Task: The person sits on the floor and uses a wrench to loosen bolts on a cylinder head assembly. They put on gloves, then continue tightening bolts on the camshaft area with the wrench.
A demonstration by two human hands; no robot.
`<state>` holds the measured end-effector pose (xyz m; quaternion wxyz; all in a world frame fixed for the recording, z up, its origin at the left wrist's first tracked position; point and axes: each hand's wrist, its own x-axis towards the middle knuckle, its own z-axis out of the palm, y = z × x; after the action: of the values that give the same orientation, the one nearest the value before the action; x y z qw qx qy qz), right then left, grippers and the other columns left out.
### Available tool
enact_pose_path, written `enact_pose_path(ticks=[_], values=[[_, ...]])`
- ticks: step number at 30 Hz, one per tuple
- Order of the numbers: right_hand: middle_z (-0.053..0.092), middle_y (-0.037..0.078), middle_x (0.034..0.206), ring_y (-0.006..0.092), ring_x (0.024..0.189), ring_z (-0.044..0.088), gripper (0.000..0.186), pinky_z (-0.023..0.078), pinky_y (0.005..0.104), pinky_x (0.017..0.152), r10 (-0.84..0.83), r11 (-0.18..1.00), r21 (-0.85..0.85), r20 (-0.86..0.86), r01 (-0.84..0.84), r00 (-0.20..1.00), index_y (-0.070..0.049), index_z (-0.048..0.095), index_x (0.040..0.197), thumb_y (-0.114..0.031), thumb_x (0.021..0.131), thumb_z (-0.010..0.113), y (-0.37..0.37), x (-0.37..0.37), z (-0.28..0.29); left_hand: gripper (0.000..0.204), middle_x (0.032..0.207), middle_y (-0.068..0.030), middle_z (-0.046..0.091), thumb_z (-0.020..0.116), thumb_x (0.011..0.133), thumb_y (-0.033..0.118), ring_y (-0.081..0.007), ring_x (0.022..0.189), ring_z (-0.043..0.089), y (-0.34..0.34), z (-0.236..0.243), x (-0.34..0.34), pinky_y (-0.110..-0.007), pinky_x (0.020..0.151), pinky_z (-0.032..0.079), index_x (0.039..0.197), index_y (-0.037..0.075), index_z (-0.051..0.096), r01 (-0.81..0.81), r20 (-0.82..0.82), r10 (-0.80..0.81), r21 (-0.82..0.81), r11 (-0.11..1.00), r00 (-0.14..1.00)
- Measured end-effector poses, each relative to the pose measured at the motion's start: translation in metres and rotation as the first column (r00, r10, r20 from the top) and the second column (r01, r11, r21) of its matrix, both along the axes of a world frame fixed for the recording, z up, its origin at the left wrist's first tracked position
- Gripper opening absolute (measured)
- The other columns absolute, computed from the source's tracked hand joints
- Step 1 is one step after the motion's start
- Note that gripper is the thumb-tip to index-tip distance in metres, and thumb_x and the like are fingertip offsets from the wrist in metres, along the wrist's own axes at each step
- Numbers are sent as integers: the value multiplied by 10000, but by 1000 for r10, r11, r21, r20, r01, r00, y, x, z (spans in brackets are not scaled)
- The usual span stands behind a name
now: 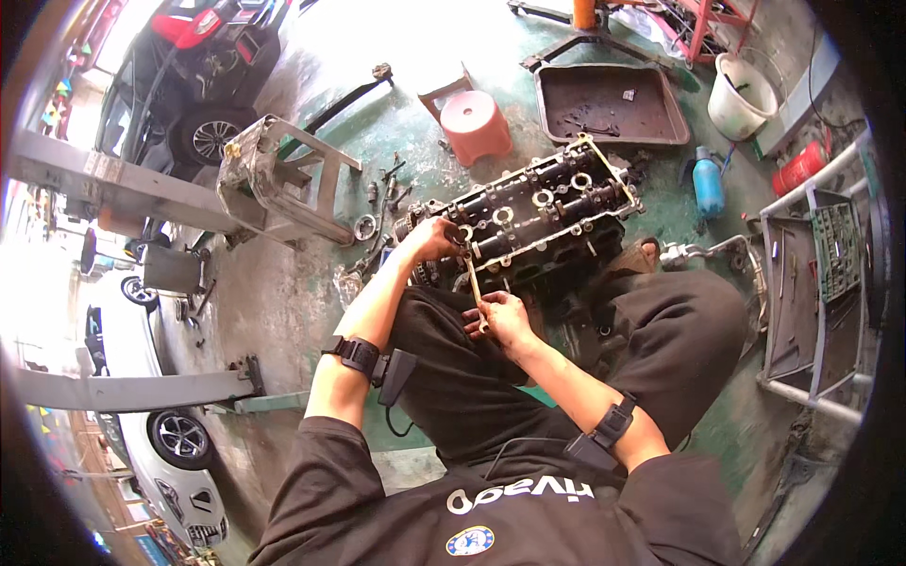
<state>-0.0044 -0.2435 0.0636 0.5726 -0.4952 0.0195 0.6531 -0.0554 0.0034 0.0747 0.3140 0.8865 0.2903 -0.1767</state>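
Note:
A dark, oily engine cylinder head [538,203] with a row of round openings lies on the floor between my legs. At its near left end, my left hand [436,240] presses down with bent, closed fingers beside the upper end of a wrench. What those fingers hold, if anything, is hidden. My right hand [504,323] is closed round the lower part of the wrench [474,277], whose shaft runs up to the engine's edge. The wrench's far end is partly covered by my left fingers.
Beyond the engine are a pink stool [474,127] and a brown drain tray [613,137]. A white bucket [742,99], a blue bottle [707,184] and a tool rack [802,283] stand right. Loose parts [382,193] and a metal stand [326,179] lie left.

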Motion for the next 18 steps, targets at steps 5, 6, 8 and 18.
enact_pose_path(ticks=[5,6,8,18], values=[[712,234,999,287,740,731,257,616,360,620,-8,1000,9,17,8,1000,71,502,1213,-85,1015,551,-4,-2,-3,566,911,-129,753,867,705,494,-220,830,693,-3,-2,1,-380,804,542,1033,46,760,-13,14,13,27,1000,1000],[711,233,997,288,746,731,252,617,359,623,-10,1000,4,11,10,1000,72,507,1206,-82,1013,554,-4,-2,-3,570,903,-132,750,866,705,499,-221,827,691,-3,-1,1,-381,798,540,1030,44,759,-16,14,16,27,1000,1000],[711,232,996,288,753,730,247,620,361,640,3,1000,21,41,-4,999,72,507,1201,-77,1010,558,-5,-3,-2,579,890,-136,746,863,706,509,-222,823,689,-3,-1,1,-383,790,536,1029,41,755,-20,13,19,29,999,1000],[728,153,943,191,683,691,254,554,315,616,44,999,18,106,-46,993,27,549,1157,-64,935,632,-11,-7,-4,660,935,-175,749,858,675,557,-283,885,714,-5,0,0,-409,847,536,1094,56,760,-31,-24,33,76,997,999]])
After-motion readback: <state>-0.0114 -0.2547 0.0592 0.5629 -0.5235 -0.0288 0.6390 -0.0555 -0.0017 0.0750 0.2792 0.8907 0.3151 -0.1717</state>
